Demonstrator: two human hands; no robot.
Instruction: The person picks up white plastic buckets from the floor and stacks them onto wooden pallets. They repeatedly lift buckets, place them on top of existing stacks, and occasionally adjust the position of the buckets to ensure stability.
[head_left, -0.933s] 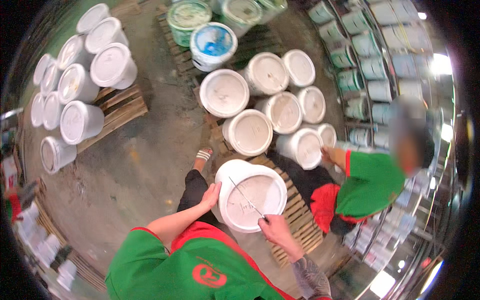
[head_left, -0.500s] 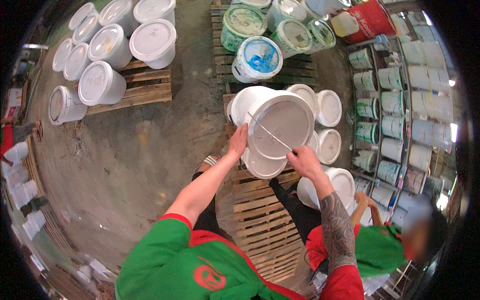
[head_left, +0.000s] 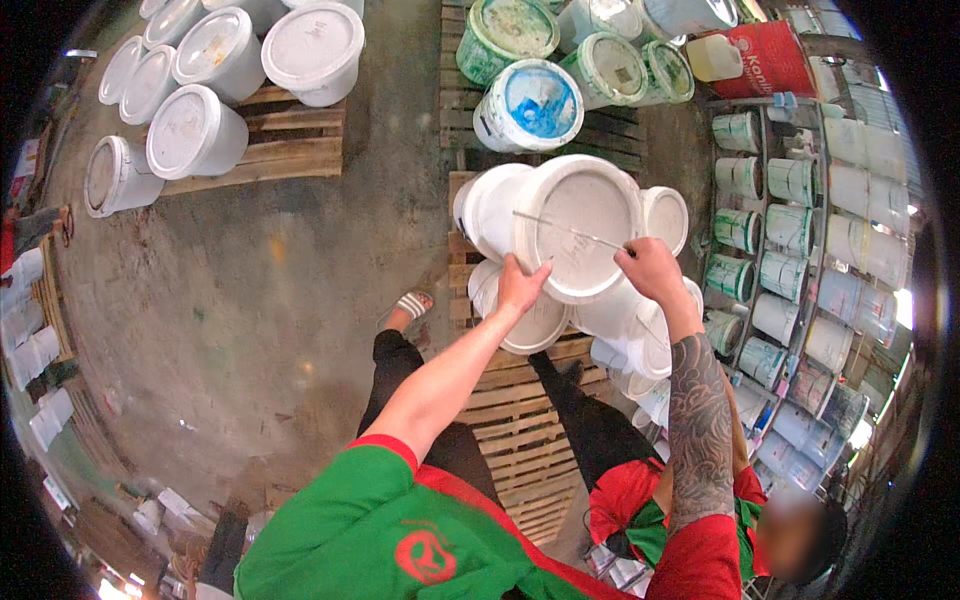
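A large white lidded bucket point(head_left: 585, 228) is in front of me, its round lid tilted toward me. My left hand point(head_left: 524, 286) grips the lower left of its rim. A thin wire handle point(head_left: 570, 232) runs slantwise across the lid into my right hand point(head_left: 648, 268), which is closed round it at the lid's right edge. More white buckets point(head_left: 492, 205) stand close behind and beside this one. Below my left hand another white lid point(head_left: 535, 325) shows in part. Whether the held bucket rests on others is hidden.
A slatted wooden pallet point(head_left: 520, 420) lies under the buckets. At the right a co-worker point(head_left: 650, 500) crouches near more white buckets. A tall rack point(head_left: 765, 210) of buckets lines that side. Loaded pallets stand at far left and far centre, one holding a blue-stained bucket point(head_left: 528, 105).
The held bucket and both my hands have shifted to the right in view. The co-worker has come closer behind my right forearm, and their hands no longer show. My grips stay the same.
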